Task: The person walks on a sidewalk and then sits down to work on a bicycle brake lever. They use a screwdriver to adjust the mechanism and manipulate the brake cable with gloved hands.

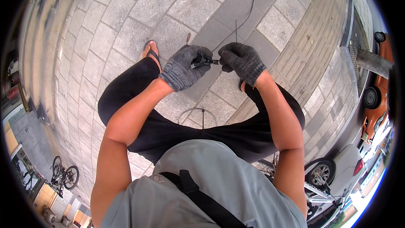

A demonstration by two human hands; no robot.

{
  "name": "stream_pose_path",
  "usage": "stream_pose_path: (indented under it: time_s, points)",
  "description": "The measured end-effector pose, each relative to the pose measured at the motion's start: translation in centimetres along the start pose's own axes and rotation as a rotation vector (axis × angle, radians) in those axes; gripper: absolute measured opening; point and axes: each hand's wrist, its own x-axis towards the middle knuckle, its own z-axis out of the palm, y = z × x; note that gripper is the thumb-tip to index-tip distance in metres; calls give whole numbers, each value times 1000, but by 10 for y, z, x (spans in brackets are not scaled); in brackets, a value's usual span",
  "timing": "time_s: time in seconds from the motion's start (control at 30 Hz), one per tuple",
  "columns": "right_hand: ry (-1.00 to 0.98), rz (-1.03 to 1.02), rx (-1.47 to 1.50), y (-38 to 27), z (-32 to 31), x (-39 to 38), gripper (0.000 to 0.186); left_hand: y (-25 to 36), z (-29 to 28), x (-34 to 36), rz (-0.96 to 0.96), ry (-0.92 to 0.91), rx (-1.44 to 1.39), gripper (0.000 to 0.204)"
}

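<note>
Both my hands wear dark grey knitted gloves and meet in front of my knees. My left hand (185, 66) is closed around a small black mechanical part (201, 60), perhaps a bicycle shifter. My right hand (241, 62) pinches at the narrow barrel-like end on the part's right side; its fingertips hide exactly what they grip. A long thin black cable (253, 0) curves up from between the hands across the paving. Another thin dark wire end (236, 27) sticks up beside my right hand. Above my left hand a small reddish-brown handle-like piece (188, 37) shows.
Grey stone paving (114, 29) spreads around me, with a ribbed strip (308, 38) at right. Between my legs stands a thin dark rod with a curved line (203, 116). Farther off are a bicycle (64, 175), an orange vehicle (379, 88), a white car (344, 169) and a tree trunk (373, 62).
</note>
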Motion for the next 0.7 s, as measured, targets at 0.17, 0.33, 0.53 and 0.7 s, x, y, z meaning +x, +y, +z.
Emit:
stream_pose_path:
  time_s: [0.17,0.33,0.53,0.7]
  points:
    - [5,16,-26,6,-2,8,34,5,-3,1,-24,4,-31,34]
    - [-5,41,-95,3,1,6,35,10,-5,1,-94,-26,-118,35]
    - [-16,33,-86,13,-4,12,35,17,-9,2,-158,-17,-229,35]
    - [2,9,-110,4,0,3,34,5,-7,3,-195,51,-387,39]
